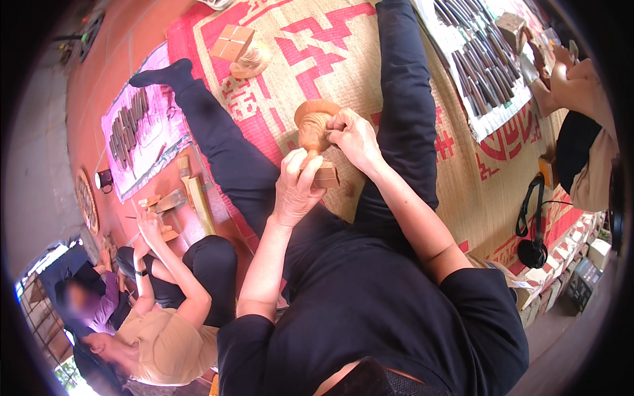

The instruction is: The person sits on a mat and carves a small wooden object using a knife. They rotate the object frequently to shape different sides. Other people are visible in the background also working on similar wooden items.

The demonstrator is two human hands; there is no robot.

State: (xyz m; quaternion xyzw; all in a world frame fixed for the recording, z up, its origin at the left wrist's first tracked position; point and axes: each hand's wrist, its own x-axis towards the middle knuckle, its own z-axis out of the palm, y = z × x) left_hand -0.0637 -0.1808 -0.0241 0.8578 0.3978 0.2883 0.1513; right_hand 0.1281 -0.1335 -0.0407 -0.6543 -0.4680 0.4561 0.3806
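A light-brown carved wooden piece (313, 124), with a wide flared end and a square block at the other end, is held tilted between my legs. My left hand (295, 188) is closed around its narrow part and the block, fingers wrapped over the wood. At the piece's right side, my right hand (354, 140) is closed in a pinch with its fingertips close against the carved surface. Whether a small tool is in those fingers is hidden.
A second carved wooden piece (251, 61) stands on the patterned mat (462, 191), beside a wooden block (232, 42). Many chisels (485, 72) lie on a white cloth at right, others (129, 129) on a pink cloth. Co-workers sit at left and right; black headphones (532, 252) lie right.
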